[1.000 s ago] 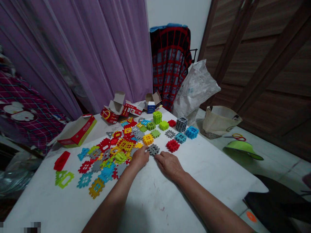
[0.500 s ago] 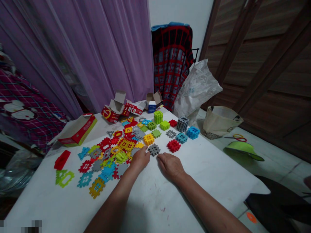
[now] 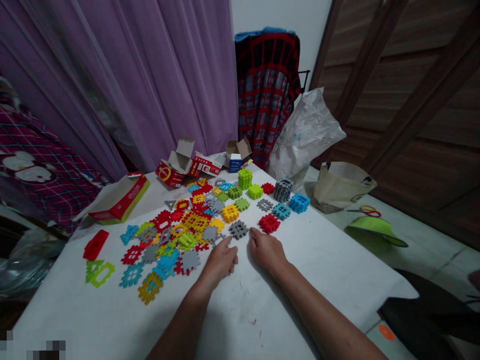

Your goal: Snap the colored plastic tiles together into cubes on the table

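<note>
Both my hands rest palm down on the white table (image 3: 322,260). My left hand (image 3: 221,260) lies just in front of a spread of flat, colourful, grid-shaped plastic pieces (image 3: 180,235), its fingertips close to a grey piece (image 3: 210,233). It holds nothing. My right hand (image 3: 268,250) lies beside it, fingers stretched forward and apart from any piece. Its fingertips sit between a grey grid piece (image 3: 238,229) and a red block (image 3: 269,223). Assembled cubes stand behind: yellow (image 3: 230,213), green (image 3: 244,178), grey (image 3: 282,190), blue (image 3: 299,203).
Opened red cardboard boxes (image 3: 120,197) (image 3: 176,167) and a small blue box (image 3: 235,159) sit at the table's far side. A plastic bag (image 3: 305,137), a cloth bag (image 3: 343,187), scissors (image 3: 365,211) and a green hat (image 3: 375,230) lie right. Purple curtains hang behind.
My left hand has drawn back toward me, off the pile of pieces. My right hand has shifted slightly forward and right, next to the red block.
</note>
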